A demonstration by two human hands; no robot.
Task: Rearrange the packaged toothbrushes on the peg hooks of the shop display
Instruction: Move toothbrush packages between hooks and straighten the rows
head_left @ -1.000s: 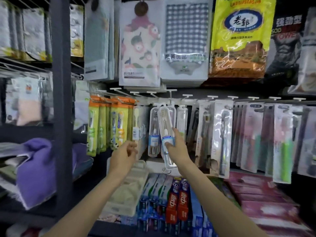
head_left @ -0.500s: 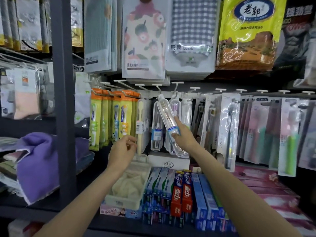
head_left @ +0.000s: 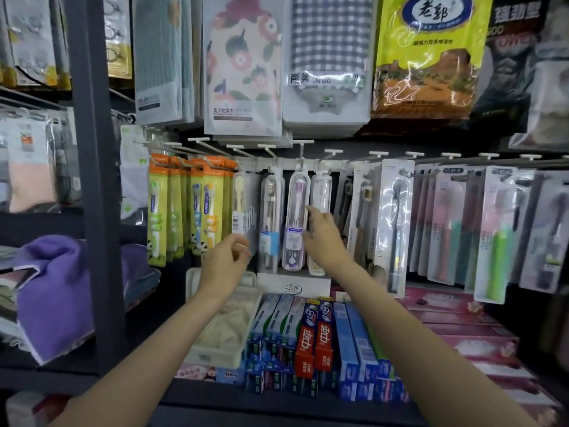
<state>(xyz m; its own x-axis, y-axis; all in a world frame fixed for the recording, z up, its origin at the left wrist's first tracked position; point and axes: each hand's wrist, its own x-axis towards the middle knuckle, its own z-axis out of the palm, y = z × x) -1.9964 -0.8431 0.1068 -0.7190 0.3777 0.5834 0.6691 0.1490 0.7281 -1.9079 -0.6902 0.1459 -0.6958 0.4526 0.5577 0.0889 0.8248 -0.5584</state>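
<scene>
Both bare hands are raised at a shop peg display. Right hand (head_left: 323, 238) is at the clear toothbrush cases; extended fingertips (head_left: 308, 209) touch the right edge of the purple-brush case (head_left: 296, 221), grip released, nothing held. That case hangs upright on its peg hook (head_left: 303, 149), between a clear case with a dark brush (head_left: 271, 221) on its left and a pale clear case (head_left: 320, 198) on its right, which sits partly behind the right hand. Left hand (head_left: 224, 261) is loosely curled just below a cream toothbrush pack (head_left: 239, 208); cannot tell whether its grip pinches anything. Orange-and-yellow kids' toothbrush packs (head_left: 191, 211) hang further left. Black toothbrush in a white card pack (head_left: 395, 229) hangs right of the clear cases, then pink and green packs (head_left: 492, 235). Toothpaste boxes (head_left: 317, 334) stand on the shelf below, beside a white tray (head_left: 215, 354). Purple towel (head_left: 55, 291) lies on the left shelf behind a dark upright post (head_left: 95, 180).
</scene>
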